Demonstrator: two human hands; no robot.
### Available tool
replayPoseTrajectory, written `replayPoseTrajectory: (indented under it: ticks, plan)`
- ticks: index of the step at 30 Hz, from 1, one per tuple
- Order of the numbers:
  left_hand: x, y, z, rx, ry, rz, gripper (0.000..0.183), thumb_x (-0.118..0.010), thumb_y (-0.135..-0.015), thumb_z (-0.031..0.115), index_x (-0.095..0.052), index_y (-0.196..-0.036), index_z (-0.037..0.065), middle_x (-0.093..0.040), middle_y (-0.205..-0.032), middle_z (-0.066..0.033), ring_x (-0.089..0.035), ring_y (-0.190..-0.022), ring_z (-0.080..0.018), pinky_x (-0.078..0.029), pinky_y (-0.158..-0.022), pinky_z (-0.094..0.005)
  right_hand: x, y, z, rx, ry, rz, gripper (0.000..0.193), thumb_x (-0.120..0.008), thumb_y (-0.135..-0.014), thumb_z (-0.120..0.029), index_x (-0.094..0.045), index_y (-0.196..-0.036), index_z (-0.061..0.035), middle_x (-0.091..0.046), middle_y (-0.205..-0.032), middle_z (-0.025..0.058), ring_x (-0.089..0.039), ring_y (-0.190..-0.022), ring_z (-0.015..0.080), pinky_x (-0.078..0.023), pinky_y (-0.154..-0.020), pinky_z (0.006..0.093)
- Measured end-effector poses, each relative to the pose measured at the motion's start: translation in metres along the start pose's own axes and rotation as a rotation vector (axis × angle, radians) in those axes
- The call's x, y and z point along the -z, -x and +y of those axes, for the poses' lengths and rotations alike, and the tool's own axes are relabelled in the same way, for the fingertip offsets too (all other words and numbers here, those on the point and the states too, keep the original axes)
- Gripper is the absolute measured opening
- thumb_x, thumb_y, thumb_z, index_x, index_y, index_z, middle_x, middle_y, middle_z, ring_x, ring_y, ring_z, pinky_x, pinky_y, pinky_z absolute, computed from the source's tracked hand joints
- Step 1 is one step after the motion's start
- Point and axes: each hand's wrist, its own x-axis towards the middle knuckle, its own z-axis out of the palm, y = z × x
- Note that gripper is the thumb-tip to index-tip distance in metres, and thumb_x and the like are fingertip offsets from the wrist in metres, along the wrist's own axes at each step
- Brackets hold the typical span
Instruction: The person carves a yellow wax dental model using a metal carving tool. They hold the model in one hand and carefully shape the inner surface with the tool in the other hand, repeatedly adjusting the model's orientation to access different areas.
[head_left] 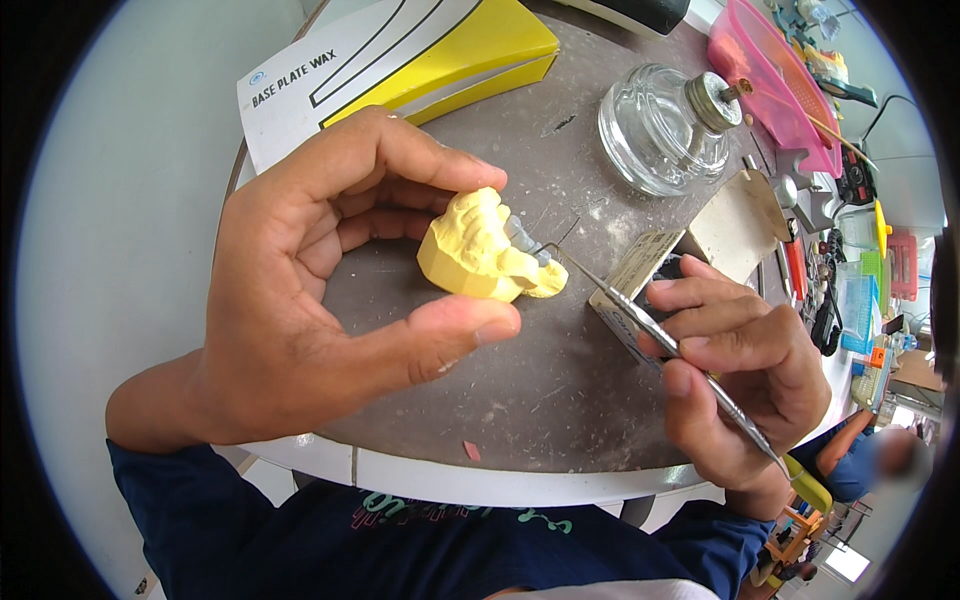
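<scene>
Between the thumb and fingers of my left hand (330, 250) is a yellow plaster dental cast (470, 245), held above the table. Greyish wax (522, 238) sits along the cast's right side. My right hand (740, 365) grips a slim metal dental carving instrument (650, 325) like a pen. The instrument's thin bent tip reaches the grey wax and appears to touch it. Below the instrument, partly hidden by my right hand, stands an opened small cardboard box (640, 270) with something dark inside.
A glass spirit burner (665, 130) with a metal collar stands at the back. Behind the left hand lies a yellow and white box (430, 60). A pink plastic basket (775, 85) and scattered tools are at the right. Another person (850, 465) is at the far right.
</scene>
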Motion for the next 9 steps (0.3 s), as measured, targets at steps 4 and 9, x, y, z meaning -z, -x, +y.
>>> replayPoseTrajectory:
  ticks: [4, 9]
  plan:
    - [0.0004, -0.0005, 0.0003, -0.004, -0.001, -0.006, 0.057, -0.079, -0.077, 0.029, -0.052, -0.116, -0.003, -0.061, -0.116, -0.0238, -0.061, -0.112, -0.0271, -0.048, -0.100, -0.0366, 0.0008, -0.0015, -0.0013, 0.003, 0.013, -0.013, 0.015, -0.066, -0.082, -0.003, -0.054, -0.090, -0.0037, -0.070, -0.085, 0.0153, -0.067, -0.102, 0.0304, -0.038, -0.106, 0.0523]
    - [0.0010, -0.0003, 0.0000, -0.006, -0.006, -0.014, 0.058, -0.080, -0.077, 0.031, -0.052, -0.116, -0.002, -0.061, -0.116, -0.0234, -0.061, -0.113, -0.0273, -0.048, -0.100, -0.0365, 0.0010, -0.0022, -0.0012, 0.010, 0.033, -0.028, 0.016, -0.068, -0.082, -0.005, -0.055, -0.092, -0.0042, -0.070, -0.086, 0.0156, -0.066, -0.103, 0.0313, -0.037, -0.107, 0.0528]
